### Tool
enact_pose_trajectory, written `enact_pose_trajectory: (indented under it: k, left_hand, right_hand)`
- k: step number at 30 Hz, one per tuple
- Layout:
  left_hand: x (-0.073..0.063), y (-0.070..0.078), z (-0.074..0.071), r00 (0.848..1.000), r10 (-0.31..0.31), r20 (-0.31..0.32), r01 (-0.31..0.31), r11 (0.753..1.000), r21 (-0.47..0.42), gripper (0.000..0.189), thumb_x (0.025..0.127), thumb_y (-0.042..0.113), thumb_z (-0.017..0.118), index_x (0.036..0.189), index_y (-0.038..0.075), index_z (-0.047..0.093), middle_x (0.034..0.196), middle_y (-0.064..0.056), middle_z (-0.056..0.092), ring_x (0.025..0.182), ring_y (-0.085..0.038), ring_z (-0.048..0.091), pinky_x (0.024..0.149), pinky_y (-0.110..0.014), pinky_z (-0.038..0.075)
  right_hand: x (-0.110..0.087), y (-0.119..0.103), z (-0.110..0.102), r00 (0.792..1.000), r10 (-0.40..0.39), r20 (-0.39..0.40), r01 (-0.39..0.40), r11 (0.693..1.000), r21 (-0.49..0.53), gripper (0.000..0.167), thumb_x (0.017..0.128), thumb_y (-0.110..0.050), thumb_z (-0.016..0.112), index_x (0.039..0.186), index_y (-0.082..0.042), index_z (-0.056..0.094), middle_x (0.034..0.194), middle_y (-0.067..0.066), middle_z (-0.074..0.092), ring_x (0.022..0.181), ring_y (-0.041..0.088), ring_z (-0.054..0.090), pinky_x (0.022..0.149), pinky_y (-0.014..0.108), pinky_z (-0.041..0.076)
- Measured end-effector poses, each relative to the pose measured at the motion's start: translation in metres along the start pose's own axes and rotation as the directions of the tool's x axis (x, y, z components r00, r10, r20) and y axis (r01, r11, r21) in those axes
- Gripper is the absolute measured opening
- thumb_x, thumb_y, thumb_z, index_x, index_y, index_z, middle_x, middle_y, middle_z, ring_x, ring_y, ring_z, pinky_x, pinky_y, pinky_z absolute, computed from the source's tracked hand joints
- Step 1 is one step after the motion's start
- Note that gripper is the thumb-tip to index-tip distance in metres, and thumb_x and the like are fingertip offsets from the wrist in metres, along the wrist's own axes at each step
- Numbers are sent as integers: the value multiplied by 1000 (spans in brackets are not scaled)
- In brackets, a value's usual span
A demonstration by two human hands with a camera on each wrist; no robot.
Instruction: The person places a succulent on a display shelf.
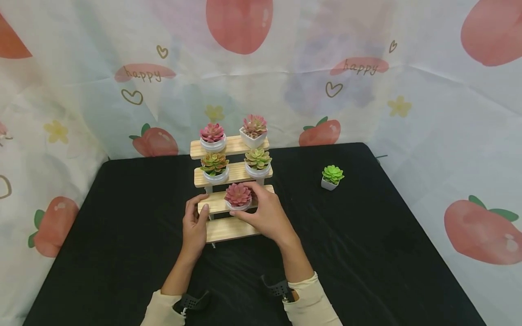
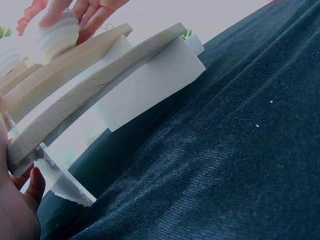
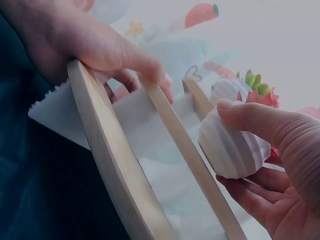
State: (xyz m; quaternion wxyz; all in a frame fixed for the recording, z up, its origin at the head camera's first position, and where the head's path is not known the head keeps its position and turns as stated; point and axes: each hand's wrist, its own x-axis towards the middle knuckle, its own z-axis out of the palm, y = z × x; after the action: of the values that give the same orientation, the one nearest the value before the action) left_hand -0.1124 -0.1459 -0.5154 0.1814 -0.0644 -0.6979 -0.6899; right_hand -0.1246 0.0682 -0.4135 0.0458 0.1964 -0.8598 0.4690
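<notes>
Pink succulent in ribbed white pot (image 1: 238, 196) sits on the third step down of the stepped wooden stand (image 1: 228, 228); right hand (image 1: 267, 216) is wrapped round the pot, thumb and fingers curled on its ribbed wall, best seen in the right wrist view (image 3: 231, 146); whether the pot's base fully rests on the board I cannot tell.

Left hand (image 1: 195, 226) grips the left end of that same step, fingers over the top edge, thumb beneath; it looks to be steadying the stand.

Top step carries two pots, a pink one (image 1: 212, 136) and a reddish-green one (image 1: 254, 130); second step carries two more, (image 1: 215, 166) and (image 1: 258, 162); third step has only the held pot; lowest step bare.

One green succulent (image 1: 332, 177) stands apart on the black bench (image 1: 122, 217), well right of the stand.

Judgement: five of six plants on the stand, the fifth not yet released; the green one remains off the stand.
</notes>
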Motion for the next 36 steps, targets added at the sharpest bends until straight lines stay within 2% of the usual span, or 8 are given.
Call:
enact_pose_trajectory:
  k: [7,11,14,16,18,22,29,36]
  left_hand:
    - [0,1,0,1000,6,-2,-6,1000,-13,29,109,6,49,137,1,56,134,-12,46,128,-21,40,97,-27,34]
    - [-1,7,2,1000,7,5,-7,1000,-21,29,109,5,49,137,-2,56,133,-15,46,123,-20,40,91,-27,36]
    - [-1,6,2,1000,1,9,-1,1000,-21,30,109,6,50,138,0,56,132,-13,46,121,-20,42,90,-27,37]
    - [-2,6,3,1000,-9,12,9,1000,-15,30,109,6,50,138,0,55,132,-12,46,119,-21,43,89,-28,37]
    - [-1,-1,1,1000,-4,14,5,1000,-14,29,110,9,50,138,3,56,132,-10,46,119,-21,44,89,-28,37]
    - [0,-1,1,1000,-3,14,3,1000,-13,29,110,8,50,137,3,57,132,-9,47,119,-21,43,87,-28,37]
    - [0,0,2,1000,1,3,-1,1000,-3,30,109,4,50,138,-2,54,134,-14,46,120,-21,43,87,-26,38]
    - [0,0,0,1000,-5,-3,5,1000,-7,29,109,7,50,137,2,56,133,-9,47,120,-21,44,88,-27,38]
  right_hand:
    - [2,-5,10,999,-30,35,29,999,18,65,79,-23,94,133,-8,61,122,6,68,111,19,64,97,46,50]
    - [4,-5,15,999,-34,32,33,999,30,65,79,-23,94,133,-8,62,123,5,69,111,16,64,96,41,51]
    - [5,-6,19,999,-31,26,30,999,35,65,79,-24,94,134,-10,62,123,3,69,111,13,63,95,37,50]
    - [5,-6,21,999,-32,18,31,999,42,65,79,-23,93,134,-10,61,124,4,69,110,13,63,95,37,51]
    - [5,-7,22,1000,-27,10,27,998,49,65,79,-22,93,134,-10,61,124,4,69,108,14,63,93,38,51]
    - [6,-7,26,1000,-14,-11,15,998,59,65,79,-21,93,134,-9,61,125,5,69,106,15,62,91,39,51]
    - [8,-9,31,1000,10,-16,-8,997,77,65,79,-21,93,135,-12,60,128,4,67,114,14,62,98,38,49]
    - [10,-10,35,1000,13,-16,-11,996,85,66,79,-19,93,136,-13,59,129,4,67,114,14,61,98,38,49]
